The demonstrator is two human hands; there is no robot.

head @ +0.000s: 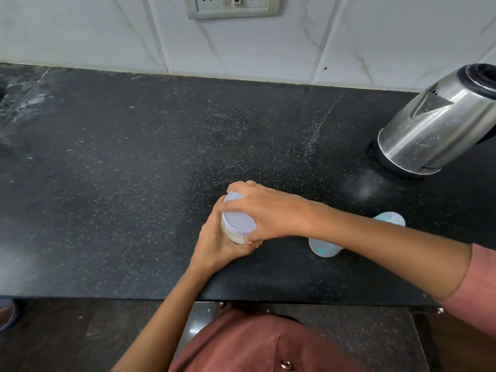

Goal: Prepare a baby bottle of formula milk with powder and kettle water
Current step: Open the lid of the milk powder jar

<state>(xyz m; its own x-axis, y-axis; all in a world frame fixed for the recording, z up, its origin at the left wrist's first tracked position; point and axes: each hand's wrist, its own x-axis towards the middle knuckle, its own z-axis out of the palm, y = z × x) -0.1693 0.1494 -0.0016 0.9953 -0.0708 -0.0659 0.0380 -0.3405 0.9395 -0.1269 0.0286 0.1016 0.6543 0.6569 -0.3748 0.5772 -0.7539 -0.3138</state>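
A clear jar of pale powder with a lilac lid stands near the middle of the black counter. My left hand wraps around the jar's body from the near side. My right hand grips the lid from above, fingers curled over its rim. A baby bottle with a pale blue cap lies on its side to the right, partly hidden behind my right forearm. A steel electric kettle stands on its black base at the far right.
A white tiled wall with a socket panel runs along the back of the counter. The counter's front edge is close to my body, with dark floor below it.
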